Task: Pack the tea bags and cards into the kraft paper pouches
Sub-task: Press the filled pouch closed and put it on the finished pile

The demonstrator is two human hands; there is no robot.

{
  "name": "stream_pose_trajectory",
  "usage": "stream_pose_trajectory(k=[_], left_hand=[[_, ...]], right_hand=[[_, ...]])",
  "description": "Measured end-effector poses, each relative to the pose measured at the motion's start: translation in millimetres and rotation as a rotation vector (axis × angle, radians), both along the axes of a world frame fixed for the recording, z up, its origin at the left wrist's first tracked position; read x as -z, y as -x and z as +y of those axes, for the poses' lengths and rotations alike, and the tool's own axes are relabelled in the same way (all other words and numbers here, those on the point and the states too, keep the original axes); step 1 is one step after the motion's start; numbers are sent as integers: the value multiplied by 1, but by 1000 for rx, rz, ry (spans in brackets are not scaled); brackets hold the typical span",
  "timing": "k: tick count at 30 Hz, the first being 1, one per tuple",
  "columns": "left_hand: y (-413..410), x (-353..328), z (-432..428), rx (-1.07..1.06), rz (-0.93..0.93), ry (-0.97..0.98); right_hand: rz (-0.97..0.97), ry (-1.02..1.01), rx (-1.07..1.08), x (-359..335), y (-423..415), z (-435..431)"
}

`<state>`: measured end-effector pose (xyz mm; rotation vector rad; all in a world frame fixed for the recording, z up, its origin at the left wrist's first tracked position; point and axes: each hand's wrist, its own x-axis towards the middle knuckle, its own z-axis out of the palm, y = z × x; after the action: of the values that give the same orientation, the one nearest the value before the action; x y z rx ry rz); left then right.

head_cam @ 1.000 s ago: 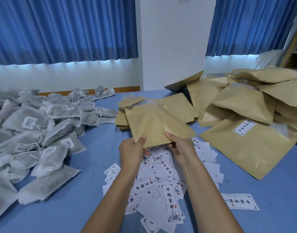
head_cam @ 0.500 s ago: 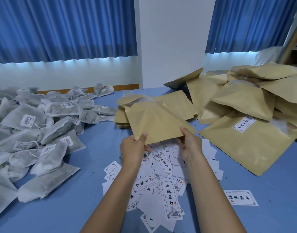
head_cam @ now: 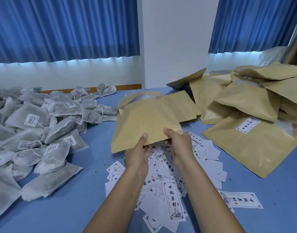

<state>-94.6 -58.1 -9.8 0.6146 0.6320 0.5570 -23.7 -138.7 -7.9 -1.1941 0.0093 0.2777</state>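
Right in the middle of the frame, a flat brown kraft paper pouch (head_cam: 144, 125) is held by its near edge, tilted up off the blue tabletop (head_cam: 77, 207) above the white printed cards (head_cam: 171, 190) scattered at lower centre. I'd guess it is held there so a card can be picked up and slipped in with little reaching.

The left hand (head_cam: 137, 155) pinches that edge with its thumb on top. The right hand (head_cam: 179, 145) grips just beside it, also thumb on top. The other fingers of both hands curl under the paper, mostly out of sight. With both grips so close together, they look ready to part the mouth, though I cannot tell whether it is open.

The grey mesh tea bags (head_cam: 35, 132) lie heaped at the left. A stack of empty pouches (head_cam: 179, 105) sits just behind the held one. A pile of puffy brown pouches (head_cam: 248, 140), probably already filled, fills the right side.
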Motion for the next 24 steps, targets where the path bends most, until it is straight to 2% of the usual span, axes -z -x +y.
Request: stream_pose_trajectory(k=[7,10,12,17,20,24], left_hand=[[1,1,6,-69,74,-119],[2,-2,19,-208,125,-252],[2,-2,28,-234,182,-338],[8,-6,41,-280,242,-470],[13,-15,45,-265,154,-474],[12,-25,39,-235,168,-613]], right_hand=[[8,147,56,5,-7,-1],[89,42,97,5,-12,-6],[84,49,72,6,-14,-7],[-57,311,-88,16,-13,-3],[-176,321,-108,8,-5,-5],[-259,302,-16,-12,2,-24]])
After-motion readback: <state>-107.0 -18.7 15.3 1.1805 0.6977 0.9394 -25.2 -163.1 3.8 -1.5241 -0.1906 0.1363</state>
